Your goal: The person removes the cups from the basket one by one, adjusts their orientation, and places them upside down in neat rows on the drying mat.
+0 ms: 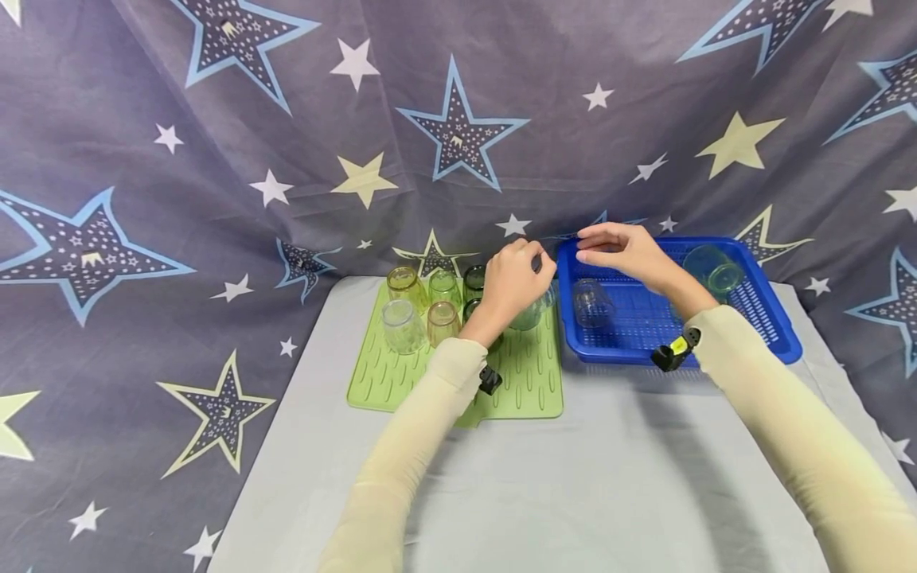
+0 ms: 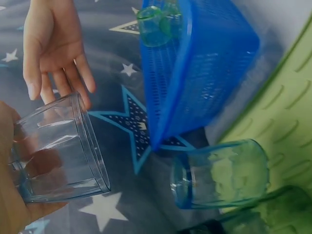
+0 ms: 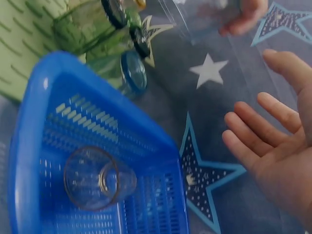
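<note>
Left hand (image 1: pixel 514 277) holding a clear glass (image 2: pixel 63 148), thumb and fingers wrapped round it toward one end, the wide end clear of the grip; glass up off the mat (image 1: pixel 530 394), between the two hands and nearer the left. Right hand (image 1: pixel 629 253) empty, palm turned toward the left, fingers loosely extended and a little apart, thumb separate; near the clear glass, gap visible in the right wrist view. Just below the left hand: blue glass (image 2: pixel 222 173), standing on the mat. Left of the left hand, same mat: yellow glass (image 1: pixel 406 288), green glass (image 1: pixel 444 288), and nearer the body a pale ribbed glass (image 1: pixel 403 328) and an amber glass (image 1: pixel 443 324). Dark green glasses (image 1: pixel 474 280) close against the left hand's outer side, partly covered by hand and forearm; exact count hard to tell. Below and to the right of the right hand: blue basket (image 1: pixel 623 352), hand not touching its rim. Inside, under the fingers, a see-through tumbler (image 3: pixel 92 178), tipped over; farther right of that hand, greenish glassware (image 1: pixel 723 277), one piece or two, cannot tell. Beyond both hands hangs a starred cloth (image 1: pixel 458 207).
</note>
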{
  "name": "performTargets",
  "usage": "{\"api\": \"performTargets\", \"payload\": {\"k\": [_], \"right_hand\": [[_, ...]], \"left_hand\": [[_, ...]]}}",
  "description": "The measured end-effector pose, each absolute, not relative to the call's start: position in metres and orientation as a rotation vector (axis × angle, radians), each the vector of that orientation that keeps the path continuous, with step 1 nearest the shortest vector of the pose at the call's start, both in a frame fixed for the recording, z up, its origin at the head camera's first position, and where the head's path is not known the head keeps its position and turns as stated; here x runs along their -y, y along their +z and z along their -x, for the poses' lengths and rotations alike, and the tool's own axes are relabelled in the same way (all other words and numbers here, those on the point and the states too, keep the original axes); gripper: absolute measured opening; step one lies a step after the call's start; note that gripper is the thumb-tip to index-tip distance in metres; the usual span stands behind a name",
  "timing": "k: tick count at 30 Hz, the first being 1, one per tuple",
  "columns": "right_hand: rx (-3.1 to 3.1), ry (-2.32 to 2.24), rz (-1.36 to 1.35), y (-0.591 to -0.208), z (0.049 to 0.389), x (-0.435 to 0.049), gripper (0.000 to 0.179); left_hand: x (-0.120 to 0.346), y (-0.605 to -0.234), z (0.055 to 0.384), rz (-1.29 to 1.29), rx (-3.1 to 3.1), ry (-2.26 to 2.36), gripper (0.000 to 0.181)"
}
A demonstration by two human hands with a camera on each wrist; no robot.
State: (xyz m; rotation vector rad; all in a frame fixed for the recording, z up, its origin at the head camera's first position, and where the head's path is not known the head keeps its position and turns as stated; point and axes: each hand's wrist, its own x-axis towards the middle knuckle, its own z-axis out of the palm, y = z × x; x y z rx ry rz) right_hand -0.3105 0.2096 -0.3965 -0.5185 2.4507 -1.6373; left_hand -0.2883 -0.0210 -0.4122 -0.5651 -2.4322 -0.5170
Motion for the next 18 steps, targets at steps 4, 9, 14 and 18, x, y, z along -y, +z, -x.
{"api": "performTargets", "payload": {"k": [4,9,14,18], "right_hand": [[-2.546,-1.51,0.443,-0.398,0.318,-0.216,0.047],[-2.583,-1.431,0.384,-0.405,0.326,-0.217,0.047],[-2.596,-1.35,0.346,-0.417,0.335,-0.218,0.049],[-2.613,-1.223,0.295,-0.426,0.34,-0.219,0.054]], "left_hand": [[0.026,-0.425,0.287,0.569,2.422,-0.487,0.017],[0.03,-0.445,0.285,0.589,2.449,-0.454,0.017],[0.032,-0.465,0.283,0.619,2.462,-0.406,0.017],[0.033,-0.479,0.282,0.65,2.445,-0.388,0.018]]}}
